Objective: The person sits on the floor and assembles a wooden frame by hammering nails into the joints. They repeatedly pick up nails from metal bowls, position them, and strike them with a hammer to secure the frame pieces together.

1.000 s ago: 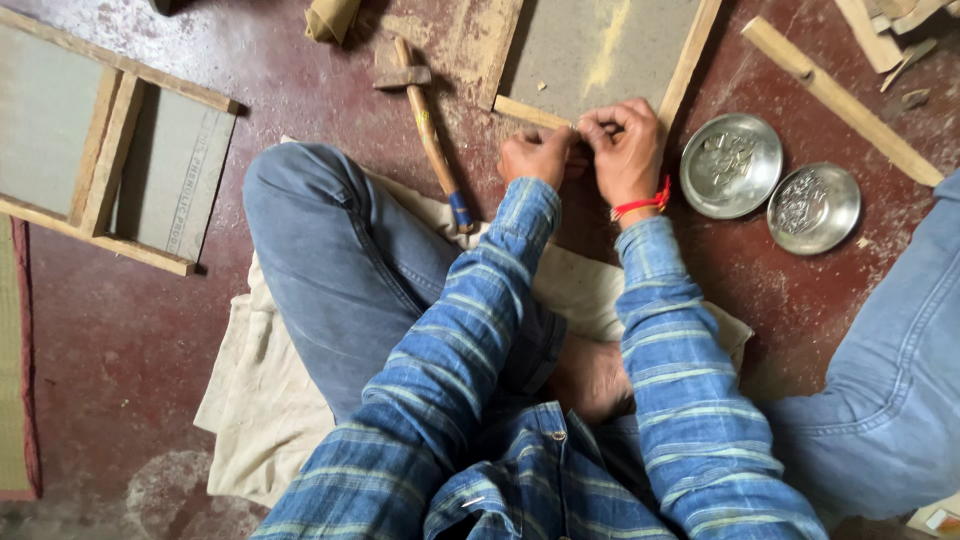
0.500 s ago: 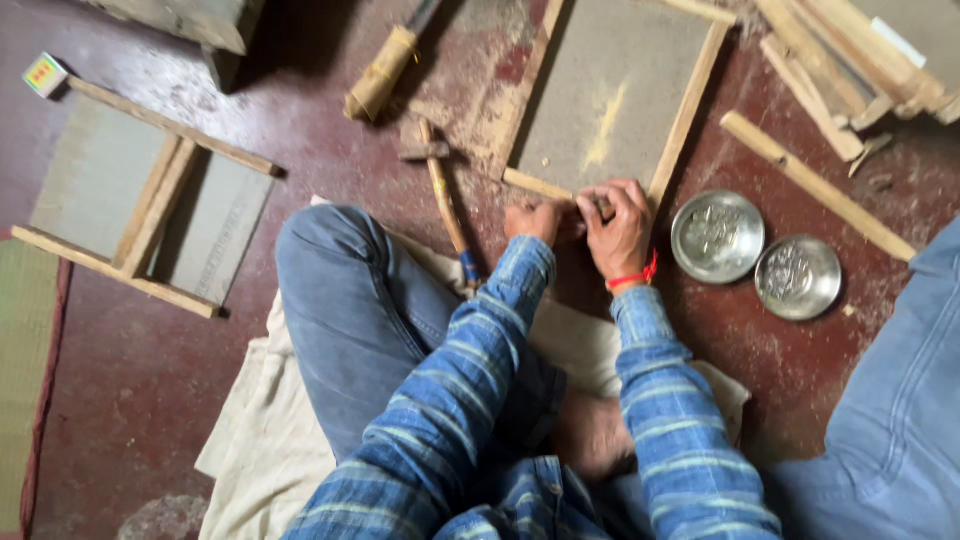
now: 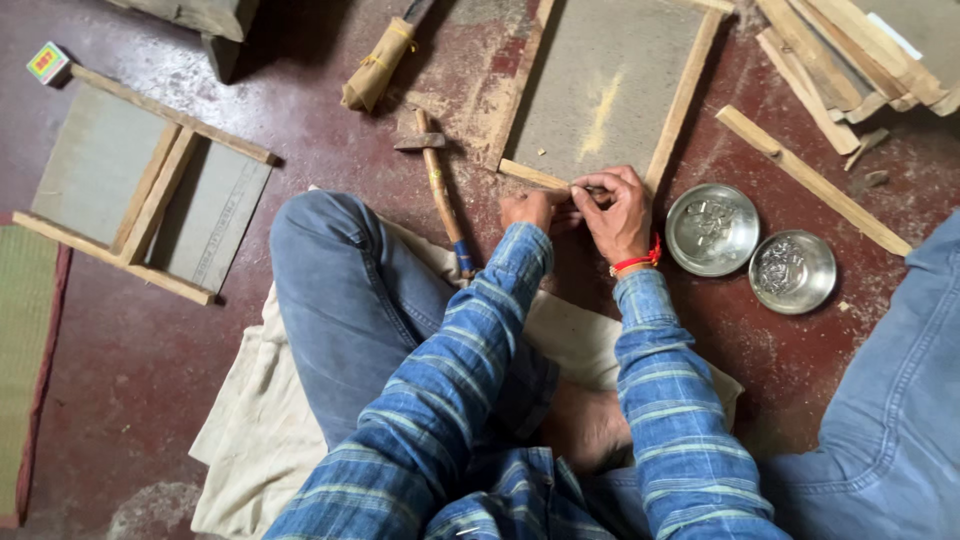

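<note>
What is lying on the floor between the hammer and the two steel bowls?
In the head view, both hands, left hand and right hand, lie between the hammer and the steel bowls, on the wooden frame's lower edge.

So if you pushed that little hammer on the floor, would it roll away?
Probably not: the hammer lies flat, and its metal crosswise head should stop it rolling. It likely feels head-heavy, and the thin, slightly crooked wooden handle looks stiff.

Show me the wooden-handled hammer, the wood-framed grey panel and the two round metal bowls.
wooden-handled hammer (image 3: 441, 190): head view, mid-handle.
wood-framed grey panel (image 3: 610, 90): head view, grey face.
two round metal bowls (image 3: 712, 230): head view, left bowl's inside.
</note>
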